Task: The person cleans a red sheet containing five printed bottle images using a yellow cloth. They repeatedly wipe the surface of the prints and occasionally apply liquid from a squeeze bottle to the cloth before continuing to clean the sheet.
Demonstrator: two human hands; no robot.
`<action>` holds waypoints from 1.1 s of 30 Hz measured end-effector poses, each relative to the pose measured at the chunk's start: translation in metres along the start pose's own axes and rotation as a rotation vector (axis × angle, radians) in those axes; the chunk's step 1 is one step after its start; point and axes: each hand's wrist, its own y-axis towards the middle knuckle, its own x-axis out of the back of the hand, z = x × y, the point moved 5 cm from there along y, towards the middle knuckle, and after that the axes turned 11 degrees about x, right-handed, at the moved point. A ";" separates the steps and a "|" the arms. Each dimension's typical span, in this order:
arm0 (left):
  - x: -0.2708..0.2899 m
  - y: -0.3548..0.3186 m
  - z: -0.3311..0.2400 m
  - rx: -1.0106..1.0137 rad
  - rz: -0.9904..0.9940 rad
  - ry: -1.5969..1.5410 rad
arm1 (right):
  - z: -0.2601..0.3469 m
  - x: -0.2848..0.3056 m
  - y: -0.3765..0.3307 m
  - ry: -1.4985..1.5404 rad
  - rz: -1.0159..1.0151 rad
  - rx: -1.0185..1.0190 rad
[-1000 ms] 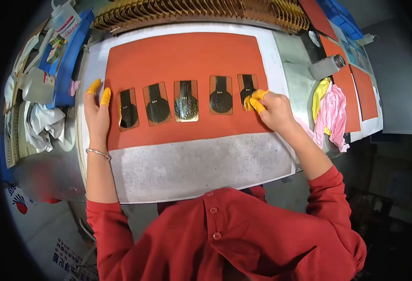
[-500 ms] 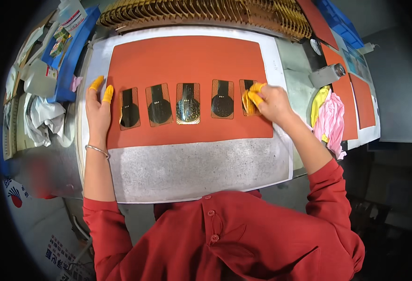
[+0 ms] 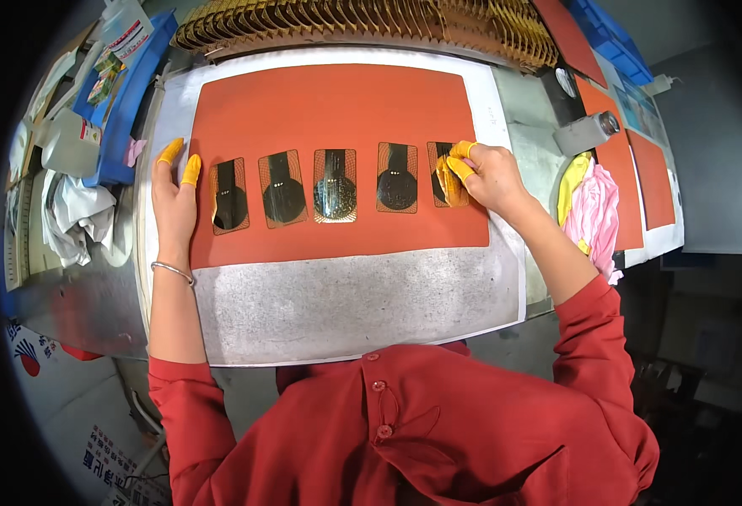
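Note:
A row of several thin, glossy black-and-gold plates (image 3: 335, 185) lies on an orange mat (image 3: 329, 105). They look like phone back covers, each with a dark round patch and a dark strip. My right hand (image 3: 493, 179), with yellow finger cots, pinches the right side of the rightmost plate (image 3: 441, 173), whose surface mirrors the yellow. That hand partly hides the plate's right edge. Resting at the mat's left edge is my left hand (image 3: 174, 198), also in yellow finger cots, thumb and forefinger apart and holding nothing. The leftmost plate (image 3: 229, 198) lies just right of it.
A rack of upright gold-edged pieces (image 3: 367, 25) spans the back. Bare grey metal (image 3: 354, 304) shows before the mat. On the right are a bottle (image 3: 588, 132) and pink cloth (image 3: 592, 207); on the left, a blue tray (image 3: 118, 160), white jug (image 3: 72, 143) and white cloth (image 3: 76, 211).
The whole view has shifted slightly. My right hand stays at the rightmost plate with a small change in finger position; my left hand keeps its place at the mat's edge.

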 end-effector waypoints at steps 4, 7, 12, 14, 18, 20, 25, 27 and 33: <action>0.001 0.000 -0.002 -0.012 -0.013 0.059 | 0.010 0.003 -0.015 0.031 -0.026 0.046; -0.001 -0.001 -0.007 0.034 0.000 0.026 | 0.007 0.005 -0.011 0.024 -0.031 0.020; 0.000 0.003 0.008 -0.001 0.012 -0.009 | 0.008 0.004 -0.011 0.085 0.001 0.005; -0.002 0.002 0.005 -0.011 0.003 0.000 | 0.014 0.002 -0.028 0.063 -0.018 0.115; -0.001 0.003 0.002 -0.021 0.005 0.088 | 0.009 0.003 -0.023 -0.001 -0.024 0.103; 0.000 0.001 0.003 -0.021 0.002 0.078 | 0.009 0.003 -0.021 -0.014 -0.005 0.116; -0.001 0.004 -0.002 0.007 0.016 0.050 | 0.011 0.005 -0.023 -0.031 -0.010 0.137; -0.001 0.003 0.003 -0.007 0.013 0.040 | 0.010 0.003 -0.023 -0.010 0.004 0.140; -0.002 -0.001 -0.013 -0.004 0.014 0.059 | 0.011 -0.006 -0.019 0.039 0.014 0.172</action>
